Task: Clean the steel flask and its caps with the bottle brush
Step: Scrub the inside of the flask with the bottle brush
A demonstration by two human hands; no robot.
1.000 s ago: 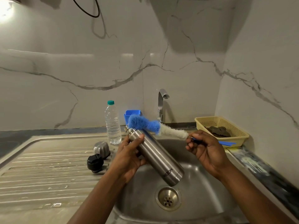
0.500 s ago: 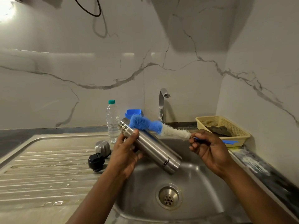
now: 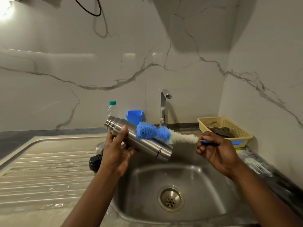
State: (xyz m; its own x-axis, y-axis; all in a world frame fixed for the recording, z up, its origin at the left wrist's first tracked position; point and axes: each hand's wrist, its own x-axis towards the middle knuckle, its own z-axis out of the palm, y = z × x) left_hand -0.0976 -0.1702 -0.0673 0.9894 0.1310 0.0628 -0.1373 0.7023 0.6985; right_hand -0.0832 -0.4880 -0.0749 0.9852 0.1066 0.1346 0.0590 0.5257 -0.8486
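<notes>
My left hand [image 3: 115,152] grips the steel flask [image 3: 144,141] near its open threaded neck and holds it tilted over the sink, neck up to the left, base down to the right. My right hand [image 3: 216,149] holds the bottle brush [image 3: 164,134] by its blue handle. The brush's blue and white bristles lie across the outside of the flask's body. A black cap [image 3: 94,163] and a steel cap [image 3: 99,147] sit on the draining board, partly hidden behind my left hand.
The sink basin [image 3: 205,185] with its drain [image 3: 170,198] lies below the flask. A tap [image 3: 164,107] stands at the back. A plastic water bottle [image 3: 112,108] and a blue cup [image 3: 134,117] are behind the flask. A yellow basket [image 3: 229,124] holding a dark cloth sits at right.
My left hand has raised the flask and tipped it flatter, with its neck further left. The brush has slid from the neck down onto the flask's body.
</notes>
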